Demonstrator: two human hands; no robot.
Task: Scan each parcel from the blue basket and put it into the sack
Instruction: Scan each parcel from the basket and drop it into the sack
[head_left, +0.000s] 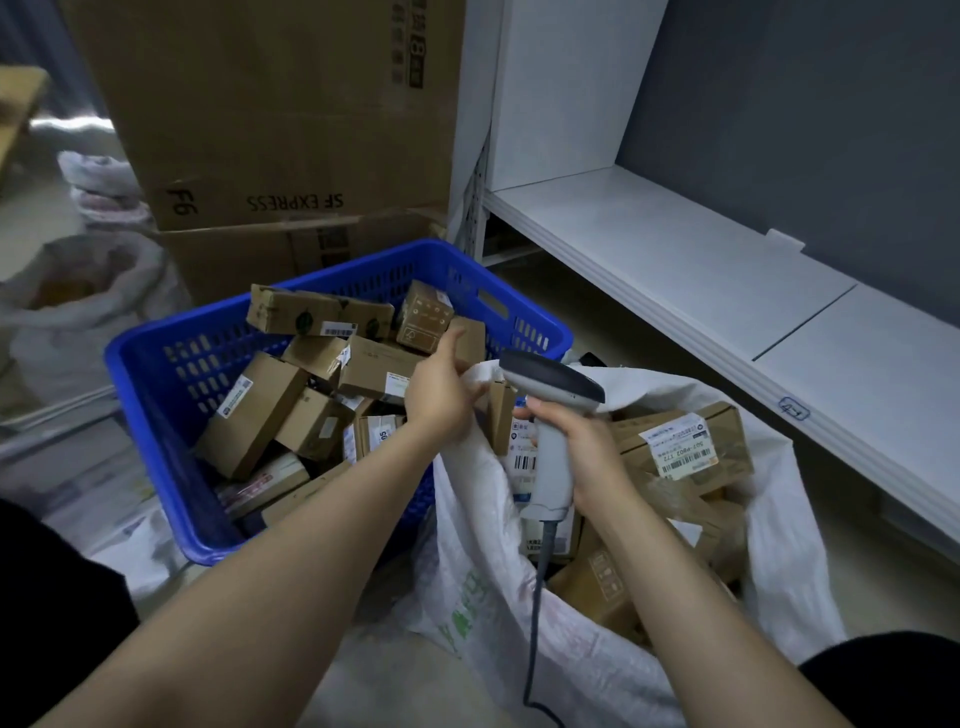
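- From where I stand, the left hand (441, 397) has its fingers curled on a small parcel (500, 415) right at the rim of the sack (519, 649), though the white cloth hides part of the grip
- The right hand (589, 447) is wrapped round the handle of the scanner (553, 387), whose head sits just above that parcel
- I'd say the scan is the step in hand: turn the parcel so its barcode faces the scanner window, flat and clear of the cloth
- A barcode label (523, 460) shows just below; I can't tell whose it is
- Mind the cable (535, 613) doesn't snag the rim
- Then drop it among the boxes inside; the blue basket (140, 358) alongside holds many more
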